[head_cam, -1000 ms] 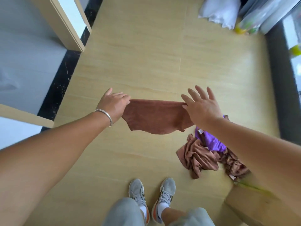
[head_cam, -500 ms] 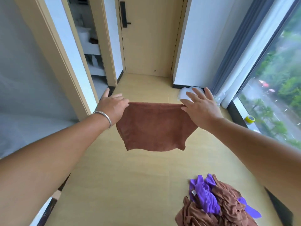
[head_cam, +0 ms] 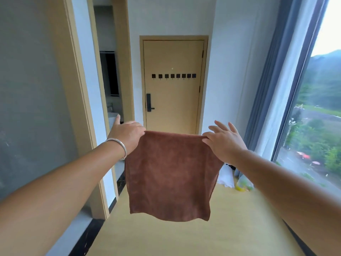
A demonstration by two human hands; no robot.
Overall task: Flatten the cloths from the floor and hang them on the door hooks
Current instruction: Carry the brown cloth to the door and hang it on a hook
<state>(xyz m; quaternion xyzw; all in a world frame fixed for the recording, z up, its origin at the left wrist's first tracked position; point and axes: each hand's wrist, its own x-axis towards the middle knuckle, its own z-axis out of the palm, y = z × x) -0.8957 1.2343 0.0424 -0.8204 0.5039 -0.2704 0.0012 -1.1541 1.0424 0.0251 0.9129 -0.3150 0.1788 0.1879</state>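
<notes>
Now left hand (head_cam: 127,134) & right hand (head_cam: 224,143) pinch brown cloth (head_cam: 170,174) top corners; open floor (head_cam: 184,237) below.

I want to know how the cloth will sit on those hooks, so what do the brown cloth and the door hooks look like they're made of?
Brown cloth: looks like microfibre or soft terry, matte with a short fuzzy nap, draping limply between the hands. Door hooks: small dark square plates in a row on the door, possibly metal or plastic; too small to tell the finish.
</notes>
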